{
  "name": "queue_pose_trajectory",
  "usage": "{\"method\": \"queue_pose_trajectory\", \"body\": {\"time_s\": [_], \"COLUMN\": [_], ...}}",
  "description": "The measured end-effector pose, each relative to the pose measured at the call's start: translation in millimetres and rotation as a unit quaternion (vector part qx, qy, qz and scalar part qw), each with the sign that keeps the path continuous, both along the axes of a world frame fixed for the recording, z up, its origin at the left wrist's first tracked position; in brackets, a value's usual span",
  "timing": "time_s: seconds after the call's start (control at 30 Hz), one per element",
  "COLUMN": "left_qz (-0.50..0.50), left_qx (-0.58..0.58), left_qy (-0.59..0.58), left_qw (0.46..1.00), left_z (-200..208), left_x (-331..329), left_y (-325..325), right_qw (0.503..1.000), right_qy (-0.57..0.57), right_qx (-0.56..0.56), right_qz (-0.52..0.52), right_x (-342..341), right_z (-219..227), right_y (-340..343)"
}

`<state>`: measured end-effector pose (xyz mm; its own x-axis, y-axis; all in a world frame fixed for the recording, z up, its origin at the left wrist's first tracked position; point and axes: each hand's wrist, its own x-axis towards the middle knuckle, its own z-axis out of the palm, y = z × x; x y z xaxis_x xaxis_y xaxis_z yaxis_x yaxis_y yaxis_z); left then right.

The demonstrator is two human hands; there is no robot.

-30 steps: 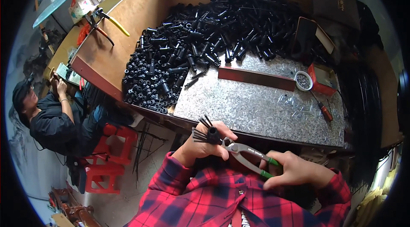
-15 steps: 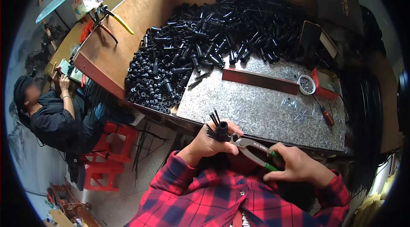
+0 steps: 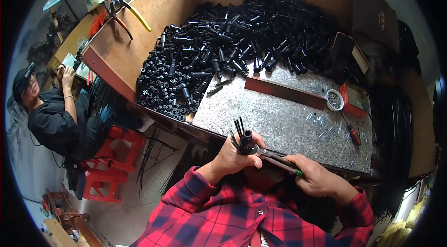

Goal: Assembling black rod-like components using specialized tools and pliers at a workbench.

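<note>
Left hand: fingers of the left hand (image 3: 226, 157) were curled closed around a black tubular hub (image 3: 248, 142).
Hub position: above the front edge of the wearer's shirt, open end up, between thumb and forefinger; thin black rods (image 3: 239, 126) rose beside it.
Right hand: fingers of the right hand (image 3: 318, 176) were wrapped around green-handled pliers (image 3: 278, 159).
Plier tips: at the left fingers, just beside the hub; contact could not be determined.
Worktop: the speckled worktop (image 3: 251, 117), beyond both hands, carried a white bowl (image 3: 334, 100) and a red-handled screwdriver (image 3: 355, 135).
</note>
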<state>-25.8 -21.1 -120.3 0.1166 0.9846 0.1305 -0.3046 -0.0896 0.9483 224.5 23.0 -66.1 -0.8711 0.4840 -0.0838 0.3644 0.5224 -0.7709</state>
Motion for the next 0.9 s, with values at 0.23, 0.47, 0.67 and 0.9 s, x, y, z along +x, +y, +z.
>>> {"method": "queue_pose_trajectory", "body": {"time_s": [0.23, 0.47, 0.67, 0.9], "left_qz": [0.033, 0.087, 0.088, 0.125], "left_qx": [-0.002, 0.016, 0.014, 0.008], "left_qy": [-0.036, -0.001, 0.041, 0.006], "left_qw": [0.999, 0.996, 0.995, 0.992], "left_z": [-4, -8, -10, -4], "left_x": [1, 3, 0, 1], "left_y": [-5, -6, -3, -8], "right_qw": [0.998, 0.987, 0.923, 0.887], "right_qy": [-0.01, -0.023, 0.091, -0.005], "right_qx": [-0.019, 0.126, 0.287, 0.245], "right_qz": [-0.06, -0.095, -0.239, -0.392], "right_x": [-14, -14, 6, 40], "right_z": [-16, -19, -9, 16], "right_y": [-4, 0, 26, 101]}}
